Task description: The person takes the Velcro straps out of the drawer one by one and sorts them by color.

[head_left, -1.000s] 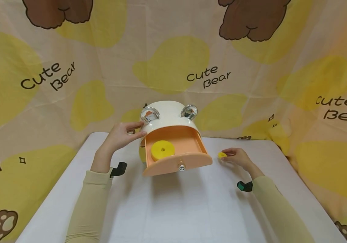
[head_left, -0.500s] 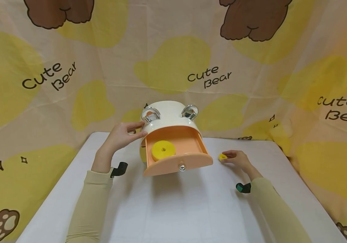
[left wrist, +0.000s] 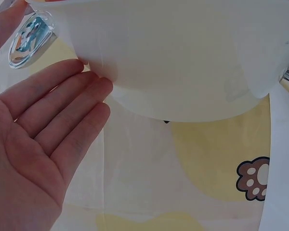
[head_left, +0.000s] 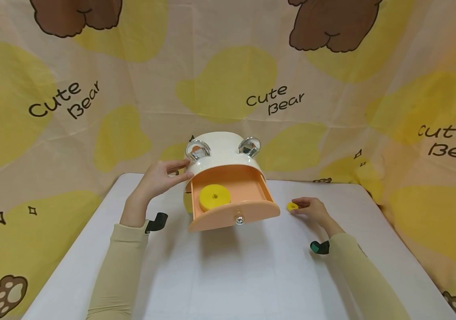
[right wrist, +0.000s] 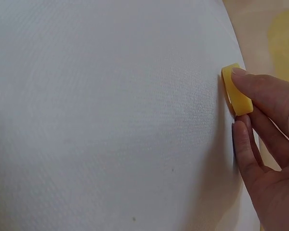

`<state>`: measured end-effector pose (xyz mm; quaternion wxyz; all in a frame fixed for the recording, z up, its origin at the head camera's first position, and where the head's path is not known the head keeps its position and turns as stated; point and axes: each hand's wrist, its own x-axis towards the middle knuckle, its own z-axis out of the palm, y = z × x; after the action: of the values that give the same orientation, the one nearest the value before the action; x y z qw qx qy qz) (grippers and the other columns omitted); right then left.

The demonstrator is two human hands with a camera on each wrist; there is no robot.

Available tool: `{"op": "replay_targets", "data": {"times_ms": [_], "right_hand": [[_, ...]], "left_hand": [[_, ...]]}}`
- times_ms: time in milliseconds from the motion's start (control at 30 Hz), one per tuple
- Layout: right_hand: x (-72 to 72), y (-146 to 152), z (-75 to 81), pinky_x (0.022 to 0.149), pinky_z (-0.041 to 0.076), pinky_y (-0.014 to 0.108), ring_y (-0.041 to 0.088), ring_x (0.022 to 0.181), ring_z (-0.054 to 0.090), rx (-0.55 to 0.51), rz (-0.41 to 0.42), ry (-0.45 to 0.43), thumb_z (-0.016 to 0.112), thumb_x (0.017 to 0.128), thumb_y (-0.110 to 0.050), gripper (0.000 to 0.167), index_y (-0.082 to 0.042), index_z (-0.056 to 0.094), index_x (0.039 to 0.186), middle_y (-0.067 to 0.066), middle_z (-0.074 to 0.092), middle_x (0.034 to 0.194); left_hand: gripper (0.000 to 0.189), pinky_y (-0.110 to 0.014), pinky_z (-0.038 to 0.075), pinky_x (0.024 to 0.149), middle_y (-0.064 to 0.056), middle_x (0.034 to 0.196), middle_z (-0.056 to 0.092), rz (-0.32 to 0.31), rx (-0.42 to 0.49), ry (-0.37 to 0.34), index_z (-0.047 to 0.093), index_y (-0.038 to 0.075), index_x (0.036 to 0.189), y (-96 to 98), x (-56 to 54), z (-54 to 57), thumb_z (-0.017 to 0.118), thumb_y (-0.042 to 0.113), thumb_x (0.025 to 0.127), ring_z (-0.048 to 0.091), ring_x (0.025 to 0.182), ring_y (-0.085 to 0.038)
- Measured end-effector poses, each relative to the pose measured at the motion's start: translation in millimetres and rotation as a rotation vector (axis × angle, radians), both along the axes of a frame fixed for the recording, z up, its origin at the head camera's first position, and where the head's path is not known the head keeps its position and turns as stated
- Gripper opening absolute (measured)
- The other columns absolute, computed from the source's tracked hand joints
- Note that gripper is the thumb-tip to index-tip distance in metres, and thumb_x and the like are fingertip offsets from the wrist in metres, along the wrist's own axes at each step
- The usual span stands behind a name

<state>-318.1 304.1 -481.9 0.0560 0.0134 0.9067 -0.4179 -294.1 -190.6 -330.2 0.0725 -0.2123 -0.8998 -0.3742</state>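
Observation:
A cream, round-topped box stands at the back middle of the white table. Its orange drawer is pulled out, and a thick yellow disc with a hole lies inside. My left hand rests on the box's left side with straight fingers. The left wrist view shows its flat palm and fingertips touching the cream wall. To the right of the drawer, my right hand pinches a small yellow ring piece against the table. In the right wrist view the fingers hold that piece on its edge.
Two chrome ring handles sit on top of the box, and a chrome knob is on the drawer front. A bear-print cloth hangs behind and beside the table. Black wrist mounts show on both sleeves.
My right hand with the small yellow piece has shifted very slightly on the table. The left hand, box and drawer have not moved.

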Motion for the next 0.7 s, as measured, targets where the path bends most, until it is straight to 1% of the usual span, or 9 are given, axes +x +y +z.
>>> {"op": "replay_targets", "data": {"times_ms": [267, 533, 700], "right_hand": [[3.0, -1.2, 2.2, 0.104, 0.043, 0.047, 0.031, 0.115, 0.058, -0.009, -0.001, 0.008, 0.076, 0.081, -0.022, 0.05, -0.006, 0.061, 0.126, 0.016, 0.061, 0.127], [2.6, -0.2, 2.8, 0.103, 0.043, 0.048, 0.032, 0.116, 0.057, -0.001, 0.012, 0.004, 0.076, 0.081, -0.023, 0.051, -0.005, 0.06, 0.126, 0.017, 0.06, 0.127], [1.9, 3.5, 5.6, 0.102, 0.044, 0.047, 0.033, 0.116, 0.057, 0.023, 0.027, -0.01, 0.075, 0.081, -0.026, 0.053, -0.004, 0.058, 0.127, 0.017, 0.061, 0.127]], "left_hand": [[0.061, -0.045, 0.053, 0.09, -0.003, 0.131, 0.06, -0.007, 0.009, -0.001, 0.059, 0.019, 0.131, -0.2, -1.1, -0.8, 0.068, 0.054, 0.081, 0.061, 0.114, -0.03], [0.061, -0.046, 0.053, 0.09, -0.002, 0.131, 0.06, -0.002, 0.004, -0.005, 0.06, 0.02, 0.131, 0.0, -1.5, -1.1, 0.068, 0.055, 0.081, 0.061, 0.114, -0.03], [0.062, -0.046, 0.052, 0.091, -0.002, 0.132, 0.06, -0.004, 0.004, -0.009, 0.059, 0.02, 0.131, 0.2, -1.8, -0.8, 0.068, 0.055, 0.081, 0.06, 0.114, -0.03]]}}
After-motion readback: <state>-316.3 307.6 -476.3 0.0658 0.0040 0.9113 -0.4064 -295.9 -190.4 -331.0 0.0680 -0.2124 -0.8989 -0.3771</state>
